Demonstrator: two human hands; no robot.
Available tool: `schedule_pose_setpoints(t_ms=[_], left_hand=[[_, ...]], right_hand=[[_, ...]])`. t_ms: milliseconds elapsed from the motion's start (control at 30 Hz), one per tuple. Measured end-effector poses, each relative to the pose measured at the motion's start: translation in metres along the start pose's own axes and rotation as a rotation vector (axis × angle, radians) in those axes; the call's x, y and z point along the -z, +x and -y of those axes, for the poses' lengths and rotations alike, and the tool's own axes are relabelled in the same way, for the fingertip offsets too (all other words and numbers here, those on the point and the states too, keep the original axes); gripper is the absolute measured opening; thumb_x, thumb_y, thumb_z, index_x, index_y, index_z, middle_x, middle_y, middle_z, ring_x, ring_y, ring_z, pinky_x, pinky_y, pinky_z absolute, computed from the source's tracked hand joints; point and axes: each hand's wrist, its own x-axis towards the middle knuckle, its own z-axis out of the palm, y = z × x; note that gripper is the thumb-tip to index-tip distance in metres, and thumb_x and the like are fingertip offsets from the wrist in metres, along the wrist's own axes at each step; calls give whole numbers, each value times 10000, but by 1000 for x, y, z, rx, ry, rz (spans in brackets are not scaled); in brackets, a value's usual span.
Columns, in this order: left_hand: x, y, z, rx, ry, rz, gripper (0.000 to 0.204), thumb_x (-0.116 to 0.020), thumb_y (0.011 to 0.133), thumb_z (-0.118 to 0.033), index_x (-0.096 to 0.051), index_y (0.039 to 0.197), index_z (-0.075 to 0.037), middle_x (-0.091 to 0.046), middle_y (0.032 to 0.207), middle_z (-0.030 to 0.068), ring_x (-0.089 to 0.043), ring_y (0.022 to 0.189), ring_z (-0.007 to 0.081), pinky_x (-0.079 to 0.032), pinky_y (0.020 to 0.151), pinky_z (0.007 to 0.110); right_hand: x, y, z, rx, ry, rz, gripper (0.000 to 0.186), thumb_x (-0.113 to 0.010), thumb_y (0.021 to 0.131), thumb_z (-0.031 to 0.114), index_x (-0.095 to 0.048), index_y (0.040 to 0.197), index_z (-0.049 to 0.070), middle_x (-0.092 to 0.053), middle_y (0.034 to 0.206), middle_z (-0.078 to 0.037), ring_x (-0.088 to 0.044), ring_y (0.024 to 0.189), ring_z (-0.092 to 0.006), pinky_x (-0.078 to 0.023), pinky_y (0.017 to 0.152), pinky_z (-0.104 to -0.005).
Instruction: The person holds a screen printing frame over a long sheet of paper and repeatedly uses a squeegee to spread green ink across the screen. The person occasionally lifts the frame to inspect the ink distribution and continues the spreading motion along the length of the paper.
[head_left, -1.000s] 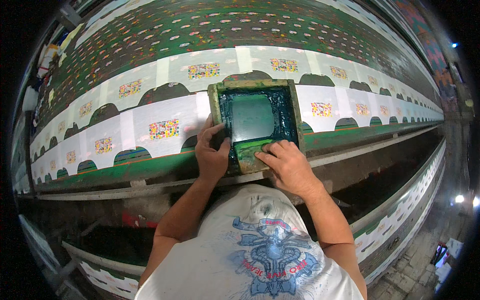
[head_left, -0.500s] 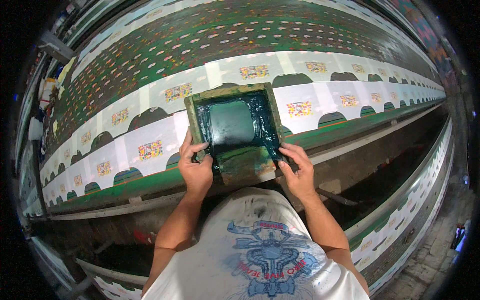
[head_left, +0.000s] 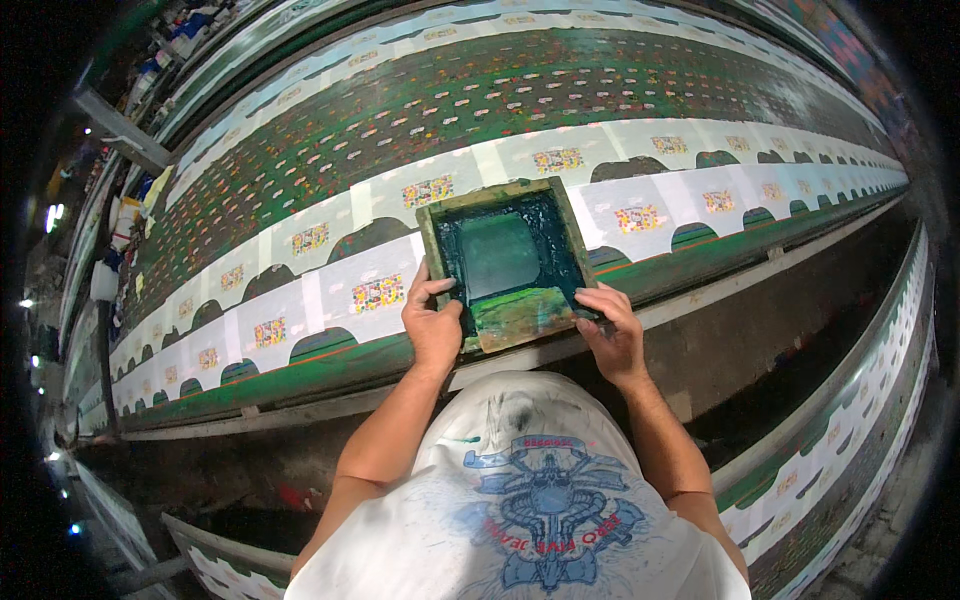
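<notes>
Both my hands hold a square wooden printing screen point(head_left: 492, 197) by its sides, over the near row of white fabric pieces. Dark blue-green ink coats the inside of the screen around a smooth green mesh window point(head_left: 500, 252). A flat, stained squeegee blade point(head_left: 525, 318) rests inside along the near side. My left hand point(head_left: 434, 325) grips the near left corner, thumb over the rim. At the near right corner, my right hand point(head_left: 613, 330) is closed on the frame with its fingertips over the edge. Whether the screen's underside touches the fabric is hidden.
Long green printing table with white fabric pieces point(head_left: 325, 295) in rows, bearing colourful rectangular prints point(head_left: 378, 293). A rail point(head_left: 690, 312) runs along its near edge. Behind me at right stands another table point(head_left: 800, 480) with fabric. A metal post point(head_left: 125, 128) rises at far left.
The view has shifted, so table and prints appear farther right. The screen looks slightly smaller and sits a little farther left relative to the neighbouring prints. Both hands keep their hold.
</notes>
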Motion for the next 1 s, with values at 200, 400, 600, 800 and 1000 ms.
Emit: schedule_pose_setpoints(t_ms=[200, 400, 600, 800, 1000], left_hand=[[-23, -10, -10, 114, -16, -31, 361, -665, 786, 242, -757, 1060, 27, -490, 1733, 301, -493, 1612, 375, -399, 1308, 426], [-20, -14, -12, 158, 18, -46, 367, -675, 783, 238, -765, 1061, 15, -492, 1735, 291, -493, 1615, 360, -406, 1298, 418], [-15, -16, -11, 192, 4, -64, 393, -667, 774, 247, -761, 1080, 19, -465, 1756, 283, -489, 1619, 348, -422, 1285, 418], [-12, -14, -10, 222, -44, -49, 408, -668, 770, 257, -743, 1095, 21, -442, 1776, 269, -511, 1596, 321, -470, 1240, 404], [-14, -24, -26, 321, -57, -120, 398, -652, 776, 252, -720, 1101, 31, -542, 1716, 241, -664, 1367, 233, -555, 1091, 365]], right_hand=[[41, 5, -18, -37, 38, 156, 339, -828, 970, 104, -777, 1299, 37, -784, 1337, -159, -685, 1344, -372, -438, 1276, -571], [55, 7, -24, -11, 142, 231, 351, -819, 954, 79, -766, 1298, 34, -766, 1371, -165, -664, 1375, -391, -430, 1280, -590], [63, 2, -39, 33, 203, 259, 437, -838, 891, 18, -755, 1314, 87, -748, 1374, -148, -644, 1383, -415, -470, 1238, -549], [66, 8, -31, 109, 102, 228, 414, -843, 894, 32, -766, 1298, 78, -733, 1359, -156, -654, 1340, -419, -510, 1170, -551], [51, 23, -7, 258, 11, 445, 421, -862, 871, 88, -789, 1285, 72, -717, 1387, -154, -634, 1366, -405, -524, 1132, -549]])
